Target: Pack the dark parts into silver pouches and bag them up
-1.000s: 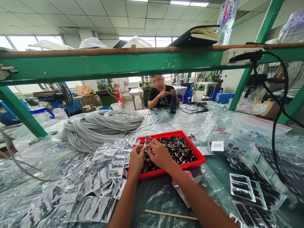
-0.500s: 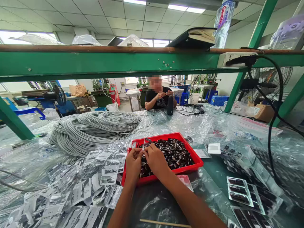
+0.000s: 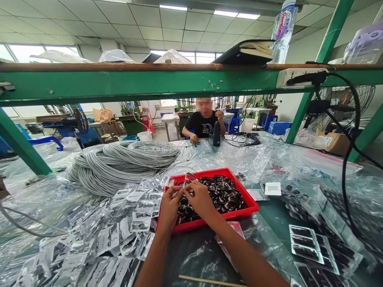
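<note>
My left hand [image 3: 170, 205] and my right hand [image 3: 201, 199] meet over the left part of a red plastic tray [image 3: 209, 221]. Their fingertips pinch together on a small clear plastic bag [image 3: 186, 180], which sticks up between them; its contents are too small to make out. Below and beyond the hands, a heap of small dark brown, glossy pieces [image 3: 224, 193] fills the tray. Many flat clear bags with grey-white fronts [image 3: 104, 241] lie to the left of my left hand.
A large coil of grey cable [image 3: 119, 165] lies at the back left. Across the table sits a person [image 3: 203, 123] behind a dark bottle [image 3: 217, 133]. Clear packs of dark pieces [image 3: 305, 243] are at right. A green shelf beam [image 3: 149, 83] crosses overhead; a thin stick [image 3: 209, 280] lies near me.
The view has shifted slightly. My hands stay pinched together at the bag over the tray. The person opposite has parted their hands, lowering one to the table.
</note>
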`<state>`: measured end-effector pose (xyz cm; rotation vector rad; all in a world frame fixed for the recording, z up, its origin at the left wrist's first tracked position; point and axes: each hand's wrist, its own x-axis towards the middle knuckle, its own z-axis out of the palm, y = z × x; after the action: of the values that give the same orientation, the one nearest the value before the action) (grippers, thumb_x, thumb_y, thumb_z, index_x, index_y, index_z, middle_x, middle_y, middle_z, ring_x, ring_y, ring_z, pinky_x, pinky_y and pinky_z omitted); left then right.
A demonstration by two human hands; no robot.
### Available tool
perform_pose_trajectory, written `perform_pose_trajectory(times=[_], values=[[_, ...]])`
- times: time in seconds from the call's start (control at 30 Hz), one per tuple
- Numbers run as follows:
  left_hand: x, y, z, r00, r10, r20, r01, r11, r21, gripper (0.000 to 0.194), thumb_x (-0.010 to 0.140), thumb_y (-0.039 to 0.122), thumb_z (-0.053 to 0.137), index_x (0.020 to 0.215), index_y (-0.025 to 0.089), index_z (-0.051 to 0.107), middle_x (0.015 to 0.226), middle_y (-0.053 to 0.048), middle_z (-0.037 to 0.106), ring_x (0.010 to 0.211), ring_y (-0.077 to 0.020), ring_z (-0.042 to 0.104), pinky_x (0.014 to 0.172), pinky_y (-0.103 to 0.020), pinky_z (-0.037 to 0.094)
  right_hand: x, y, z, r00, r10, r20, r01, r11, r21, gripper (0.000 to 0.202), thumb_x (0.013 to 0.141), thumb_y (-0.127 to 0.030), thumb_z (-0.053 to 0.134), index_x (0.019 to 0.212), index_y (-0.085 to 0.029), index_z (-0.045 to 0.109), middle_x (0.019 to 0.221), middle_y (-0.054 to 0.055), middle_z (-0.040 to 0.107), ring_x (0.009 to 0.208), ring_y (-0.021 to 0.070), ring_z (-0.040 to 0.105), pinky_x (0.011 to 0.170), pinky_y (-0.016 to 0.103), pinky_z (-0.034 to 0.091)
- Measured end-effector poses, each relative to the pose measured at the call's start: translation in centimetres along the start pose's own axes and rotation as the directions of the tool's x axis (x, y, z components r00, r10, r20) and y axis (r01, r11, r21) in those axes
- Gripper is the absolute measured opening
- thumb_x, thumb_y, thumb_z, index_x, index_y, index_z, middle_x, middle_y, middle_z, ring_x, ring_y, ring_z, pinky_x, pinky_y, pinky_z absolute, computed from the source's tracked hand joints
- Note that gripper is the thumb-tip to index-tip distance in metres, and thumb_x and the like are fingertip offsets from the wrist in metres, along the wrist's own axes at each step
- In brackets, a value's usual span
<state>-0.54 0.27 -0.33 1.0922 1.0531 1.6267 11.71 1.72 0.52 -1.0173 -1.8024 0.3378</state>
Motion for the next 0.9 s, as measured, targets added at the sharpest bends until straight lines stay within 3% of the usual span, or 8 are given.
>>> perform_pose_trajectory(times=[0.2,0.33,0.43,0.53,0.73,0.77,0.83,0.9], values=[[-0.1,-0.1,0.2,0.999,0.022,0.045,-0.025,0.998,0.063,0.036,0.060,0.045,0.080,0.078,0.017,0.067,0.072,0.000,0.070,0.070,-0.0161,0.064,0.069,-0.026,0.048,0.1,0.0,-0.1,0.999,0.040,-0.036,-0.039,0.998,0.048,0.013,0.073,-0.007,0.061,0.068,-0.018,0.060,0.074,0.002,0.062,0.071,0.0170,0.059,0.070,0.028,0.045],[-0.1,1.1,0.3,0.999,0.026,0.028,-0.031,0.985,0.169,0.040,0.058,0.049,0.078,0.078,0.017,0.066,0.072,-0.003,0.069,0.071,-0.0186,0.066,0.067,-0.028,0.049,0.1,-0.1,-0.2,0.999,0.037,-0.040,-0.035,0.998,0.051,0.012,0.072,-0.008,0.060,0.066,-0.019,0.057,0.072,0.001,0.059,0.071,0.0171,0.058,0.072,0.029,0.044],[0.4,2.6,-0.8,0.998,0.054,-0.025,-0.043,0.946,0.320,0.040,0.062,0.051,0.072,0.080,0.017,0.065,0.072,-0.004,0.069,0.067,-0.0202,0.065,0.064,-0.030,0.050,0.2,-0.4,-0.5,0.998,0.029,-0.055,-0.024,0.995,0.093,0.011,0.070,-0.009,0.059,0.066,-0.019,0.056,0.071,0.000,0.058,0.070,0.0165,0.056,0.071,0.028,0.043],[1.1,4.5,-3.3,0.976,0.153,-0.158,-0.033,0.812,0.583,0.027,0.067,0.044,0.063,0.078,0.019,0.064,0.069,-0.004,0.067,0.062,-0.0209,0.063,0.060,-0.031,0.049,0.3,-0.8,-0.9,0.998,0.047,-0.030,-0.040,0.980,0.194,0.009,0.069,-0.012,0.058,0.065,-0.020,0.056,0.069,-0.001,0.057,0.066,0.0150,0.054,0.065,0.026,0.042],[1.4,8.0,-9.6,0.855,0.302,-0.421,0.083,0.722,0.687,0.019,0.071,0.033,0.052,0.083,0.020,0.059,0.071,-0.003,0.063,0.059,-0.0198,0.062,0.062,-0.033,0.051,0.3,-1.4,-1.7,0.994,0.100,0.032,-0.105,0.951,0.290,0.006,0.072,-0.024,0.057,0.067,-0.020,0.058,0.070,0.000,0.060,0.064,0.0154,0.054,0.066,0.028,0.042],[1.2,8.3,-10.4,0.823,0.350,-0.447,0.106,0.679,0.726,0.019,0.072,0.031,0.051,0.085,0.019,0.059,0.074,-0.005,0.064,0.063,-0.0211,0.063,0.067,-0.035,0.052,0.3,-1.4,-1.7,0.994,0.106,0.041,-0.113,0.948,0.297,0.007,0.073,-0.025,0.057,0.068,-0.020,0.059,0.071,0.000,0.061,0.065,0.0155,0.055,0.067,0.028,0.043],[0.9,8.9,-11.0,0.716,0.519,-0.466,0.128,0.559,0.819,0.026,0.073,0.030,0.050,0.093,0.016,0.061,0.091,-0.013,0.065,0.078,-0.0260,0.064,0.079,-0.042,0.052,0.2,-1.5,-1.7,0.992,0.110,0.053,-0.121,0.941,0.317,0.009,0.074,-0.027,0.057,0.070,-0.020,0.060,0.072,0.000,0.062,0.065,0.0157,0.056,0.068,0.029,0.044],[0.6,9.2,-10.3,0.621,0.668,-0.410,0.098,0.452,0.886,0.033,0.076,0.032,0.050,0.100,0.013,0.061,0.106,-0.018,0.062,0.092,-0.0294,0.061,0.088,-0.047,0.049,0.1,-1.7,-1.5,0.993,0.105,0.055,-0.118,0.929,0.351,0.011,0.075,-0.030,0.059,0.072,-0.020,0.062,0.072,0.000,0.063,0.065,0.0154,0.056,0.067,0.028,0.044]])
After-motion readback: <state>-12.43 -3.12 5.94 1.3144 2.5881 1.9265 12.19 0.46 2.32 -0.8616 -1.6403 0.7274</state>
